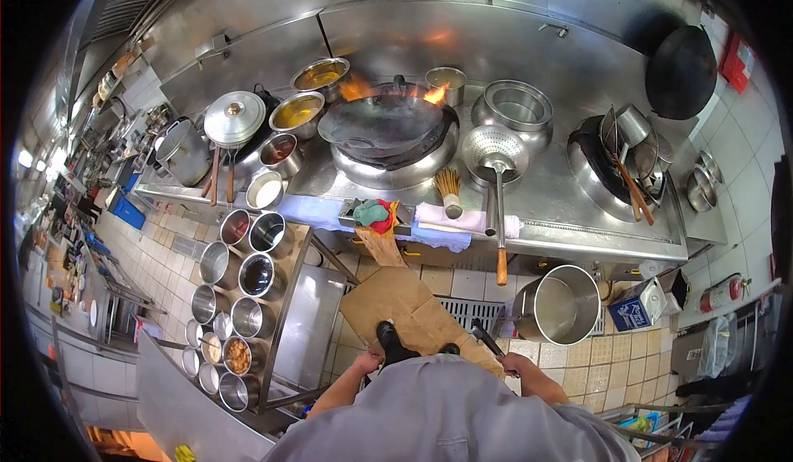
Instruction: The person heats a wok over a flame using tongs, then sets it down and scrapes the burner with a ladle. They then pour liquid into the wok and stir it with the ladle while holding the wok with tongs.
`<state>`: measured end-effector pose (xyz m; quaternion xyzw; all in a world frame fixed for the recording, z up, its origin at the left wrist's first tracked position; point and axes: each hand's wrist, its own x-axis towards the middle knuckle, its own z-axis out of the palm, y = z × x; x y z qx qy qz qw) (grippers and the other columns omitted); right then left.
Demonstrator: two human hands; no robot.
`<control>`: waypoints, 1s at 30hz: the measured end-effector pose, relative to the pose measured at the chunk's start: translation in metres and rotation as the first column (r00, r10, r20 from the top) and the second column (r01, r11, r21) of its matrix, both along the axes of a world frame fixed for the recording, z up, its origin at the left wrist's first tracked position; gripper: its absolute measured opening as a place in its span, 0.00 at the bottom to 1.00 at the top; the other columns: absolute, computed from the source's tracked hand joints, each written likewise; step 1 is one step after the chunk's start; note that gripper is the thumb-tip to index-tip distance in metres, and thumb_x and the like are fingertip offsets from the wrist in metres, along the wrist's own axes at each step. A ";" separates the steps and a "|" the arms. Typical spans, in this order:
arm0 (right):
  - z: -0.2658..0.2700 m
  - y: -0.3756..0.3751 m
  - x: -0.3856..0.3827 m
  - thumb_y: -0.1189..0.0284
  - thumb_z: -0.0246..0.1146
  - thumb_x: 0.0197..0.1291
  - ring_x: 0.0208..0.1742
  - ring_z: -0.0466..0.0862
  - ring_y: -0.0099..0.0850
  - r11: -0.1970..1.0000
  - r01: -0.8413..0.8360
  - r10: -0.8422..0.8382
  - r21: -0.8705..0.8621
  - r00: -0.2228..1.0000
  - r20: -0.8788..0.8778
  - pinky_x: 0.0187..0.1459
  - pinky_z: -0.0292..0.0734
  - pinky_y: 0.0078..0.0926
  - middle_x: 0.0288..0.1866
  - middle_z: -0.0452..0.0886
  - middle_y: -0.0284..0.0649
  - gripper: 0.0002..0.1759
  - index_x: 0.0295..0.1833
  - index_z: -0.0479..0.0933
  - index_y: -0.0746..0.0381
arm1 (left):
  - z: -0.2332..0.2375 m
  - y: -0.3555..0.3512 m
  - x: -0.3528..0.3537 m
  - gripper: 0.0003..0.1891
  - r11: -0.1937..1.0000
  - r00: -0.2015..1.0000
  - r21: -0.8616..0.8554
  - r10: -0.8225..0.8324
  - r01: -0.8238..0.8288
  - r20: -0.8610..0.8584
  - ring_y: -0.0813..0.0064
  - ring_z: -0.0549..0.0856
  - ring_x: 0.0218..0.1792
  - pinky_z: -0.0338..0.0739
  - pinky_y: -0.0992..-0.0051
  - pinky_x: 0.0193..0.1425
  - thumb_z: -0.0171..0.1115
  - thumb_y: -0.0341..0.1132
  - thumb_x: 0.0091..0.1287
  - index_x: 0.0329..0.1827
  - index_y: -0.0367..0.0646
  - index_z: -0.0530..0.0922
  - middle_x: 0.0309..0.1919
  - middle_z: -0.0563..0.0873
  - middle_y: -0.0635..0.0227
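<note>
Wok (376,125) with flames (356,90) behind

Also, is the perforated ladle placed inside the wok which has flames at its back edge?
No, the perforated ladle lies outside that wok, to the right of it.

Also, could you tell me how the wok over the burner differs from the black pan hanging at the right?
The wok sits over the burner, open side up, while the black pan hangs upright. Flames rise at the wok's far rim; none show by the pan. Both are dark and round.
</note>
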<state>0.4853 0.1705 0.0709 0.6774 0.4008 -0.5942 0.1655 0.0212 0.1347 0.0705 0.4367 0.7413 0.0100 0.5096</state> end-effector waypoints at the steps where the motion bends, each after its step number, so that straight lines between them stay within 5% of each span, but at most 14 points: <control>1: 0.001 0.001 -0.001 0.48 0.47 0.64 0.11 0.70 0.32 0.999 -0.052 0.053 -0.014 0.998 0.022 0.16 0.66 0.34 0.12 0.70 0.41 0.32 0.19 0.69 0.65 | 0.007 0.001 0.002 0.20 1.000 1.000 -0.013 -0.018 0.017 -0.024 0.68 0.86 0.37 0.77 0.69 0.49 0.58 0.50 0.55 0.45 0.47 0.81 0.37 0.86 0.59; 11: 0.016 0.000 -0.004 0.46 0.43 0.65 0.11 0.72 0.31 0.995 -0.092 0.092 -0.028 0.996 -0.002 0.17 0.67 0.34 0.12 0.72 0.41 0.35 0.18 0.71 0.64 | -0.036 -0.006 -0.011 0.18 1.000 1.000 0.023 -0.015 0.015 0.012 0.67 0.86 0.36 0.77 0.69 0.49 0.57 0.48 0.56 0.44 0.48 0.81 0.36 0.86 0.59; 17: 0.012 0.004 0.000 0.47 0.46 0.64 0.11 0.71 0.31 0.995 -0.095 0.095 -0.005 0.995 0.003 0.16 0.65 0.34 0.12 0.71 0.39 0.32 0.20 0.70 0.64 | 0.002 -0.005 0.000 0.18 0.999 0.998 0.014 0.044 -0.044 0.037 0.72 0.86 0.32 0.78 0.71 0.45 0.58 0.48 0.57 0.43 0.47 0.81 0.33 0.86 0.62; 20: 0.004 0.009 0.001 0.47 0.48 0.64 0.11 0.71 0.31 0.991 -0.134 0.133 0.016 0.990 0.049 0.16 0.65 0.34 0.13 0.70 0.39 0.32 0.20 0.69 0.64 | -0.027 -0.008 -0.007 0.18 0.999 1.000 0.031 0.016 -0.017 0.020 0.72 0.86 0.31 0.78 0.71 0.44 0.58 0.48 0.57 0.44 0.48 0.81 0.32 0.86 0.64; 30: 0.001 0.010 0.000 0.48 0.48 0.64 0.11 0.70 0.31 0.993 -0.118 0.119 -0.013 0.992 0.036 0.16 0.65 0.34 0.13 0.71 0.40 0.31 0.21 0.69 0.64 | -0.011 -0.002 -0.005 0.18 1.000 1.000 0.031 0.001 -0.002 0.026 0.73 0.86 0.33 0.78 0.71 0.45 0.57 0.48 0.57 0.43 0.47 0.82 0.32 0.87 0.64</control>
